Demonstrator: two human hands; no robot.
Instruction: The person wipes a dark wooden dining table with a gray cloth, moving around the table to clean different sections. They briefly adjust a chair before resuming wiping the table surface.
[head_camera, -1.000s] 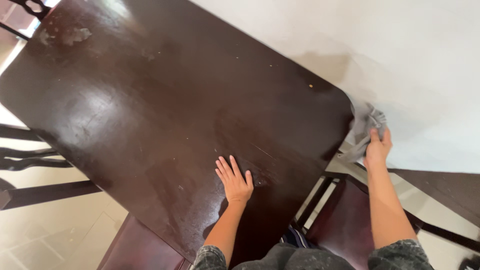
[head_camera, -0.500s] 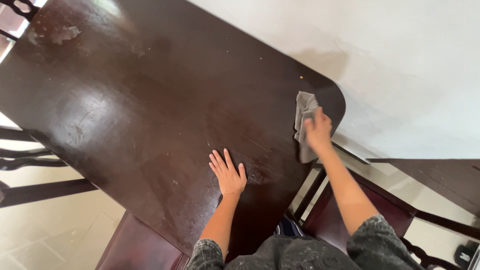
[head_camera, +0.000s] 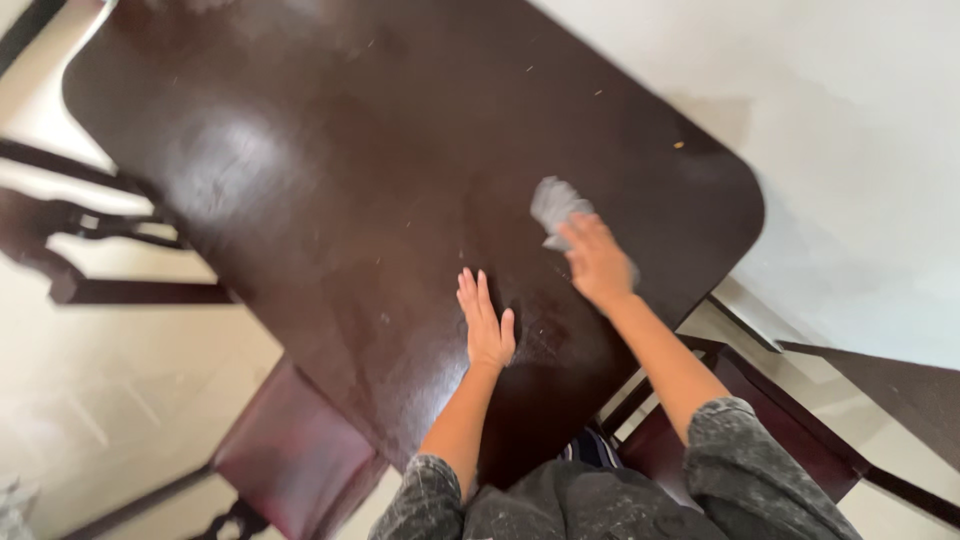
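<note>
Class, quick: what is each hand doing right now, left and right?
Left hand: open, flat on the table, holding nothing.
Right hand: pressing a grey cloth on the table; how far the fingers curl cannot be told.

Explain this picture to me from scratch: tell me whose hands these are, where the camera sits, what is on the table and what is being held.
There is no machine here, only a person using two bare hands. The single picture comes from a camera worn on the person's head, looking down, so the arms reach in from the bottom edge. The left hand lies flat, palm down, on a dark brown wooden table. The right hand presses a crumpled grey cloth onto the tabletop; the cloth sticks out beyond the fingers. The glossy top carries small pale specks and crumbs. Dark wooden chairs with reddish seats stand around the table. The person wears mottled grey sleeves.
</note>
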